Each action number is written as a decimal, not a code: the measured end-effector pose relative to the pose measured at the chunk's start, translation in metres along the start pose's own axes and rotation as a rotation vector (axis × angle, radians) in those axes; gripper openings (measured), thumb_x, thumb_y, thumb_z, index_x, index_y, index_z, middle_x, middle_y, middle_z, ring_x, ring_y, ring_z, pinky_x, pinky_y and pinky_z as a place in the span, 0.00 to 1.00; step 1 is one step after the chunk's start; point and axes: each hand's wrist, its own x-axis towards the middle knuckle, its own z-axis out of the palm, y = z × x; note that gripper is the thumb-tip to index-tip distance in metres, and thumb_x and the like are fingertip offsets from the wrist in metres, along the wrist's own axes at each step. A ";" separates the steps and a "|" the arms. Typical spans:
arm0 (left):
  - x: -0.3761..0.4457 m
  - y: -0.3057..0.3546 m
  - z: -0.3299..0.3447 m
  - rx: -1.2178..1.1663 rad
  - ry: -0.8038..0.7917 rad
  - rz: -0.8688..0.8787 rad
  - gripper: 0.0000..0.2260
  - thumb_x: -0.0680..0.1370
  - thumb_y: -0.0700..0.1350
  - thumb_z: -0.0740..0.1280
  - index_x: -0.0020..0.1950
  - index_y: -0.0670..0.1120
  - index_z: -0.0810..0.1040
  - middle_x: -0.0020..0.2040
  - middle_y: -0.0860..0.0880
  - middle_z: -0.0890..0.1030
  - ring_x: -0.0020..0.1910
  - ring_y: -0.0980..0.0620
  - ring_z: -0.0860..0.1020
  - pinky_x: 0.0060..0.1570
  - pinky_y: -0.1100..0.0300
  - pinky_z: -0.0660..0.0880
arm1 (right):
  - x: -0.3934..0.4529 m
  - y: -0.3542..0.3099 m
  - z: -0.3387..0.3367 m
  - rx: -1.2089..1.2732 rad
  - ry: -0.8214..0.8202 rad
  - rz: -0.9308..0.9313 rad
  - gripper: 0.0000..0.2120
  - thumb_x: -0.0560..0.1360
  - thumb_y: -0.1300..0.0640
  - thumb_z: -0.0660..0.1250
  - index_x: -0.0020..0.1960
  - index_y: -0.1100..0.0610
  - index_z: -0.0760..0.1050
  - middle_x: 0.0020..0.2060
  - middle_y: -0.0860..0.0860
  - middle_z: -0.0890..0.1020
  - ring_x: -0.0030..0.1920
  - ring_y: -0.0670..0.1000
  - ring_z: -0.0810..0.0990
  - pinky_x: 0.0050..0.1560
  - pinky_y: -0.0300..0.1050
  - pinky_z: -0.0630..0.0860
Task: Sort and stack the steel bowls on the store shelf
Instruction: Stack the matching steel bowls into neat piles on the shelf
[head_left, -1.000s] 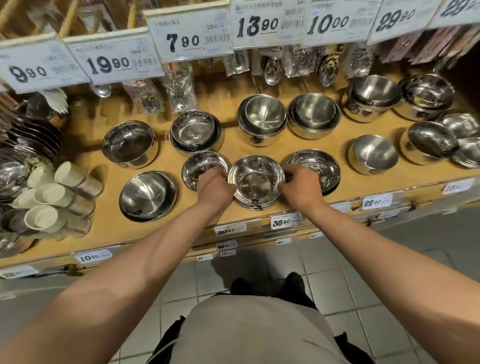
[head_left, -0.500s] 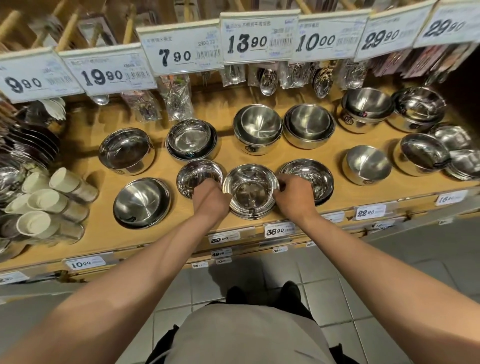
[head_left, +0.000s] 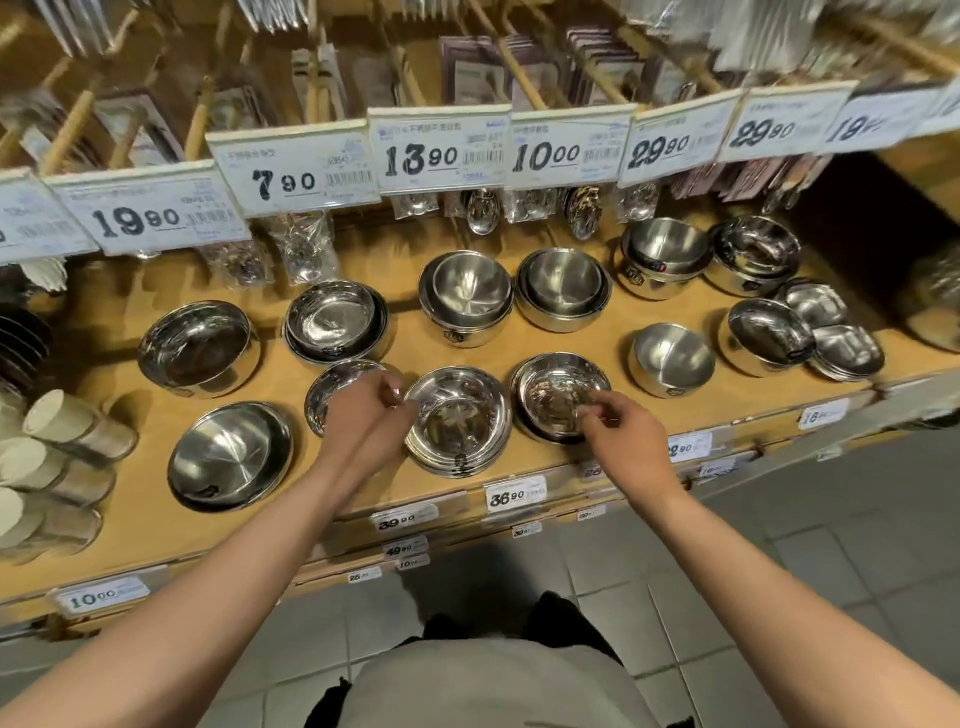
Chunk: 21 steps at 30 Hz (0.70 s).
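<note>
So both my hands have come off the middle stack (head_left: 457, 421) since a moment ago, when they were clamped on its rim at 9 and 3. It sits at the front edge of the shelf (head_left: 130, 525), dead ahead at 12. My left hand (head_left: 371, 415) hangs just left of it, fingers loosely curled, holding nothing, covering part of the small bowl (head_left: 332, 387) at 11. My right hand (head_left: 621, 434) is relaxed too, fingertips over the near rim of the right stack (head_left: 558, 389) at 1; can't tell if they touch. Further back, deep bowls (head_left: 467, 296) sit nested under the price tags (head_left: 439, 150).
</note>
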 end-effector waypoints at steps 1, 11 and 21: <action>-0.002 0.008 0.002 -0.053 -0.022 0.016 0.04 0.77 0.44 0.70 0.51 0.49 0.78 0.43 0.55 0.80 0.40 0.60 0.76 0.33 0.72 0.67 | 0.002 0.008 -0.011 0.015 0.015 0.034 0.15 0.79 0.57 0.67 0.65 0.58 0.79 0.48 0.50 0.84 0.48 0.49 0.81 0.48 0.35 0.73; -0.014 0.097 0.072 -0.166 -0.202 0.047 0.03 0.79 0.48 0.68 0.52 0.51 0.79 0.48 0.55 0.82 0.46 0.56 0.79 0.43 0.61 0.73 | 0.039 0.060 -0.086 0.188 -0.045 0.164 0.07 0.81 0.57 0.64 0.54 0.49 0.80 0.43 0.54 0.84 0.42 0.60 0.84 0.45 0.54 0.81; 0.007 0.179 0.206 -0.264 -0.159 -0.203 0.06 0.76 0.41 0.71 0.52 0.47 0.81 0.47 0.44 0.85 0.36 0.53 0.81 0.36 0.59 0.78 | 0.119 0.139 -0.206 0.151 -0.067 0.149 0.09 0.81 0.57 0.64 0.57 0.50 0.81 0.41 0.47 0.83 0.40 0.50 0.79 0.42 0.43 0.74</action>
